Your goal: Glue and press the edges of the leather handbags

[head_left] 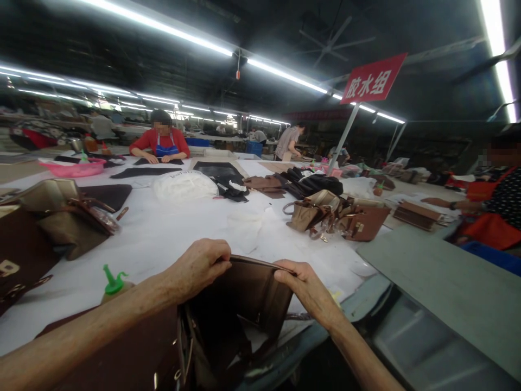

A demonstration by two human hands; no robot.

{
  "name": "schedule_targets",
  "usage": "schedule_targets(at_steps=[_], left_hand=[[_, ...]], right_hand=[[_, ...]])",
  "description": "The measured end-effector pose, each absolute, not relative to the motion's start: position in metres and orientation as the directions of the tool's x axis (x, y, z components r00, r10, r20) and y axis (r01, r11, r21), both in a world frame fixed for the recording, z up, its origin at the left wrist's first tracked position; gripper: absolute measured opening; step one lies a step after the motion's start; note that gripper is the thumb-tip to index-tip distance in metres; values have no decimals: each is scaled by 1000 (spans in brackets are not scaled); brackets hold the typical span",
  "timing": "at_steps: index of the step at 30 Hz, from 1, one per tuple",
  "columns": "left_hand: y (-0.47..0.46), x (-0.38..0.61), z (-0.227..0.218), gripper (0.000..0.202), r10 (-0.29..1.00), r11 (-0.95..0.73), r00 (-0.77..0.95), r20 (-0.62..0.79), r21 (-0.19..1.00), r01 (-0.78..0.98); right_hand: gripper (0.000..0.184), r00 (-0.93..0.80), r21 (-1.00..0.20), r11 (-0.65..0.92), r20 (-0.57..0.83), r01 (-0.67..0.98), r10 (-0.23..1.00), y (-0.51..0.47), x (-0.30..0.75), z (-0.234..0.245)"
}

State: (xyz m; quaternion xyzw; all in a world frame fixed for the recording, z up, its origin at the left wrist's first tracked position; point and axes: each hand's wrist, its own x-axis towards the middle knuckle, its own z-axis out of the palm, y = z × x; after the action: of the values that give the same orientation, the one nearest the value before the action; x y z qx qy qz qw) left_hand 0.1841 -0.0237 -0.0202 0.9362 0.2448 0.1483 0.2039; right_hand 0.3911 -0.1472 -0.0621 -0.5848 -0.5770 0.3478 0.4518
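A brown handbag [260, 290] stands open at the near edge of the white-covered table, its dark inside facing me. My left hand [208, 263] pinches the bag's upper rim at its left end, fingers curled together. At the right end of that rim, my right hand [303, 279] grips the edge with the thumb on the near side and the fingers behind. The bag's front flap spreads under my left forearm, partly hidden by it. Just beyond that forearm is a bottle with a green nozzle cap [115, 282].
More brown handbags stand at the left [61, 217] and the right [362, 220]. A white plastic bundle [185, 185], dark pieces [313, 182] and a pink basin [73, 167] lie farther back. A co-worker in red [179, 142] sits across; another person [504, 190] is at right.
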Motion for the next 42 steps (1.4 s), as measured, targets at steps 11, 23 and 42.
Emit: schedule_targets(at_steps=[11, 23, 42], left_hand=[[-17, 184, -30, 15, 459, -879, 851, 253, 269, 394], [-20, 189, -30, 15, 516, -856, 825, 232, 179, 485], [-26, 191, -28, 14, 547, -837, 794, 264, 205, 508]], right_hand=[[31, 184, -812, 61, 204, 580, 962, -142, 393, -76], [22, 63, -388, 126, 439, 913, 896, -138, 387, -72], [29, 43, -72, -17, 380, 997, 924, -126, 361, -57]])
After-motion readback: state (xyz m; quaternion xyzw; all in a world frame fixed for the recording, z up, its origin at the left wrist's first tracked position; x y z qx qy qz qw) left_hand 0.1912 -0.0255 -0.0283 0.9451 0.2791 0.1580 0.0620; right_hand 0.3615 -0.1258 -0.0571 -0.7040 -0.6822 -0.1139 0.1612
